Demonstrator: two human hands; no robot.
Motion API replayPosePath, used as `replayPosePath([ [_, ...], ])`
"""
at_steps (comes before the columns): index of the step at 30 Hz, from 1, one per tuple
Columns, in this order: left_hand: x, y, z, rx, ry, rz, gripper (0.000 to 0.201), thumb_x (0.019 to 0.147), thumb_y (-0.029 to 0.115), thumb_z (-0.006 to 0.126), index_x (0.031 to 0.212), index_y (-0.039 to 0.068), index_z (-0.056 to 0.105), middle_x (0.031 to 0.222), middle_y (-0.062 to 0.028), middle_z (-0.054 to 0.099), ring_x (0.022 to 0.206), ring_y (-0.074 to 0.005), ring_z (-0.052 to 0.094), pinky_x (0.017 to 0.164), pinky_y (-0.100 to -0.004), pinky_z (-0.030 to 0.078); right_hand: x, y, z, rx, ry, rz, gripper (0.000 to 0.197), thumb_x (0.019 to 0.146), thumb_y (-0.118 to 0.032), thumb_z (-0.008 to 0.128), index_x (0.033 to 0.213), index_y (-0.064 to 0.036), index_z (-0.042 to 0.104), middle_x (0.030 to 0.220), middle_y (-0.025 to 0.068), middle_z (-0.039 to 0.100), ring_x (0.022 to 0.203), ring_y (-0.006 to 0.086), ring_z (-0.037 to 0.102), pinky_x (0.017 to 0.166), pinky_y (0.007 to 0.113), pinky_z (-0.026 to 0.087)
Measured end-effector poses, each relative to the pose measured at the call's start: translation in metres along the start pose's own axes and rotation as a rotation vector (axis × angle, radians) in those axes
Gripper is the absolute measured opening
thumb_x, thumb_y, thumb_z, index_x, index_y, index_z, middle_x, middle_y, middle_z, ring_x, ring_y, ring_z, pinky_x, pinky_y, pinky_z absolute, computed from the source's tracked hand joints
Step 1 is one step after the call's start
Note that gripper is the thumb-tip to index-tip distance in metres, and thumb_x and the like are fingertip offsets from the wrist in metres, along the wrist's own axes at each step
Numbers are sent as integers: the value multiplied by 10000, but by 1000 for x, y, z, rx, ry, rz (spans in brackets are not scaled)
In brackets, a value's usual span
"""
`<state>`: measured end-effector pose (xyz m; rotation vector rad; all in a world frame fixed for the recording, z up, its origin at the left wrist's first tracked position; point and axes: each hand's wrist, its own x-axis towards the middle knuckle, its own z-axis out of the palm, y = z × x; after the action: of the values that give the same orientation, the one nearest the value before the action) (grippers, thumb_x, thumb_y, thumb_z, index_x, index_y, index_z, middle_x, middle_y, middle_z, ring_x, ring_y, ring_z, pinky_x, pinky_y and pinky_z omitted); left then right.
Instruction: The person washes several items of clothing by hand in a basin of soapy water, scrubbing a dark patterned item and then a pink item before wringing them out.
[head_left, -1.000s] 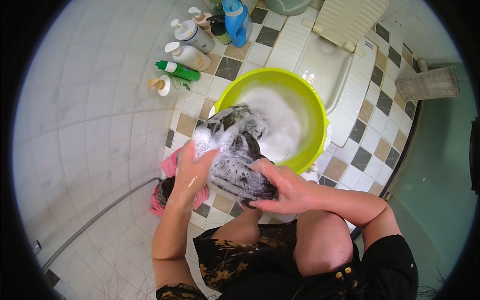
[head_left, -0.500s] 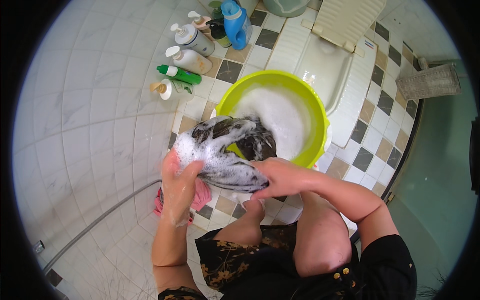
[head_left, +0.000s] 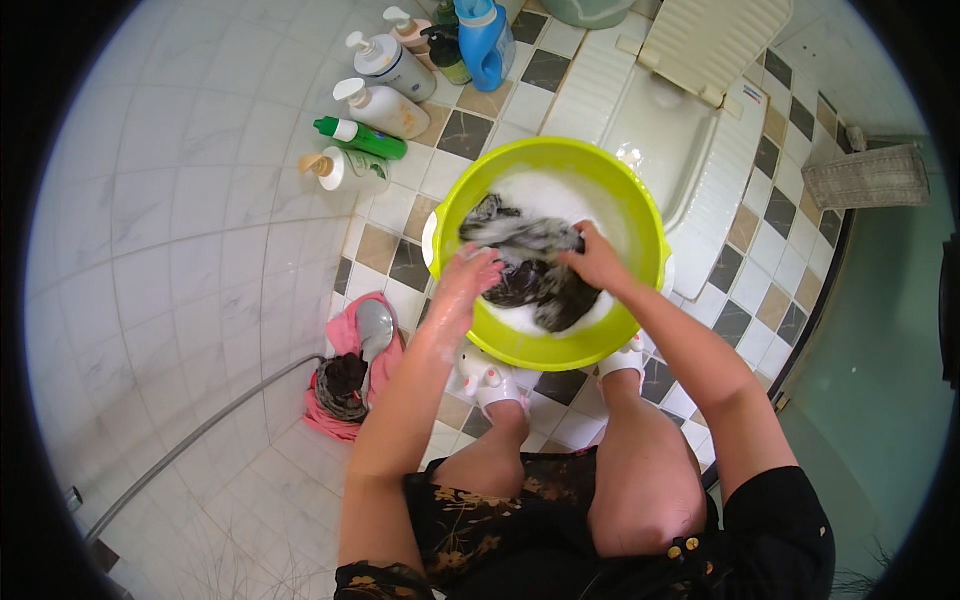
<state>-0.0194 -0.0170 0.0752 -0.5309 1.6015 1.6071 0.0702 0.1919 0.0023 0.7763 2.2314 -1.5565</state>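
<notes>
A dark, soapy garment (head_left: 530,238) lies bunched in the foamy water of a lime-green basin (head_left: 540,352). It is partly smeared by motion, so its kind cannot be made out. At the basin's left inner side, my left hand (head_left: 468,284) is wet, its fingers apart and stretched toward the cloth. On the opposite side my right hand (head_left: 598,262) pinches a dark fold of the garment between thumb and fingers. White suds (head_left: 545,190) cover the water around the cloth.
Pump bottles (head_left: 385,110), a green bottle (head_left: 360,138) and a blue jug (head_left: 486,45) line the left wall. Beyond the basin is a squat toilet (head_left: 660,130). A shower head (head_left: 376,328) rests on pink cloth (head_left: 345,330), its hose along the wall. White slippers (head_left: 487,377) are below.
Both hands have lowered the garment from in front of the basin into the suds. My left hand has loosened and moved right, uncovering the shower head and pink cloth.
</notes>
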Motion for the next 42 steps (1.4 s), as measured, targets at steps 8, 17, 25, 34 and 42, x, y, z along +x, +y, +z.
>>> replayPosePath([
  [8, 31, -46, 19, -385, -166, -276, 534, 919, 453, 521, 1195, -3, 494, 1181, -193, 568, 1066, -310, 576, 947, -406, 461, 7, 5, 41, -256, 23, -215, 238, 784, -112, 557, 1011, -41, 551, 936, 250, 615, 876, 429, 587, 762, 510, 457],
  [17, 24, -33, 6, -371, -335, -287, 490, 912, 497, 512, 1114, 55, 571, 961, -89, 648, 849, -198, 613, 758, -296, 508, -109, -109, 41, -170, -223, -927, 231, 739, -236, 668, 899, -85, 599, 807, 151, 614, 780, 372, 586, 697, 452, 454],
  [25, 10, -52, 44, -680, -259, -271, 414, 946, 427, 492, 1185, 96, 555, 1086, -81, 616, 947, -195, 595, 868, -339, 482, -46, -87, 42, -207, 190, -429, 228, 796, -322, 610, 718, -107, 612, 689, 131, 620, 635, 330, 609, 601, 431, 475],
  [34, 8, -35, 40, -351, -68, -118, 407, 959, 282, 508, 1245, -1, 449, 1219, -165, 541, 1085, -269, 561, 956, -437, 456, 30, -5, 6, -406, 53, -114, 422, 907, -408, 454, 933, -27, 635, 933, 254, 623, 862, 411, 595, 765, 469, 471],
  [42, 35, -50, 11, -549, 31, -389, 906, 861, 470, 610, 1442, -20, 116, 1396, -242, 326, 1307, -328, 353, 1095, -462, 300, 5, -14, 45, -99, 144, -252, 228, 871, -223, 561, 952, -10, 547, 945, 214, 596, 885, 413, 570, 773, 459, 452],
])
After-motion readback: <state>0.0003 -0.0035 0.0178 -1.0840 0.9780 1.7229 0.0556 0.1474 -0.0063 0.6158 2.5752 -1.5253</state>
